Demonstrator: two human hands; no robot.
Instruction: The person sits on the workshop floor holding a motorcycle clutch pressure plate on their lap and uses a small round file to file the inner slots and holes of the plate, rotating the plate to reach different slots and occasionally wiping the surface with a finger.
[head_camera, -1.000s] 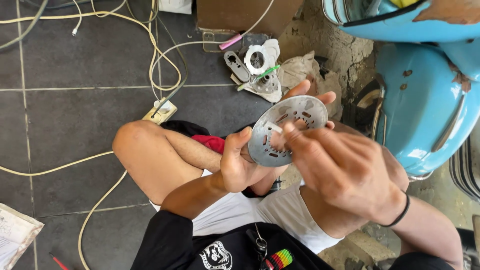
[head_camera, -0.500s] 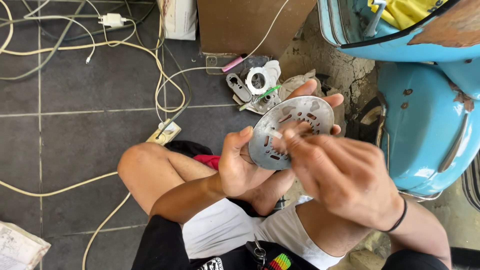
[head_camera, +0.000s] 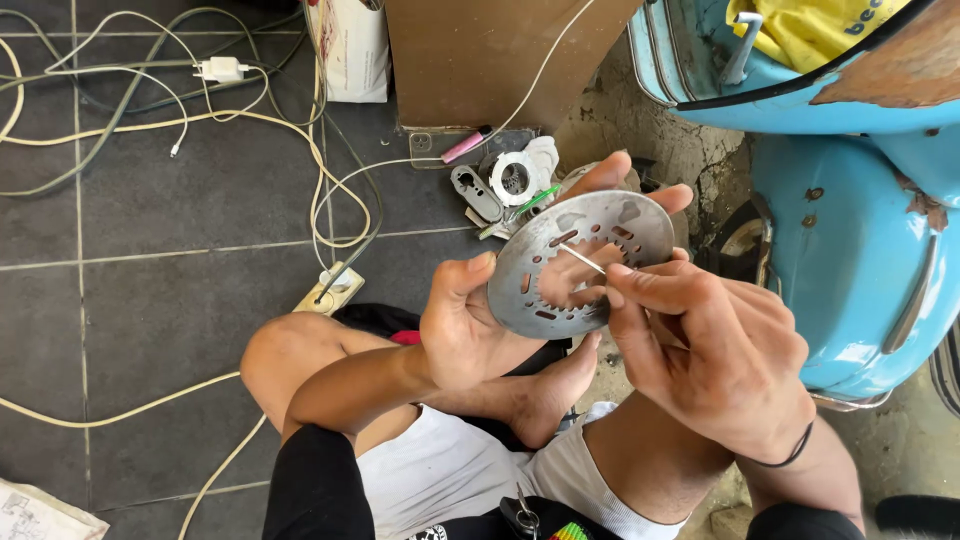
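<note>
Seated cross-legged on a tiled floor (head_camera: 150, 300), a person holds a round metal plate (head_camera: 580, 262) upright above the lap. The left hand (head_camera: 470, 330) cups the plate's lower edge, thumb in front, fingers spread behind. The right hand (head_camera: 710, 350) pinches a thin metal pin (head_camera: 582, 258) against the plate's toothed centre, beside a blue scooter (head_camera: 850, 200).

Left hand (head_camera: 470, 330) holds a toothed metal disc (head_camera: 580, 262) — right hand (head_camera: 710, 350) pinches a thin pin (head_camera: 582, 258) against it.
</note>
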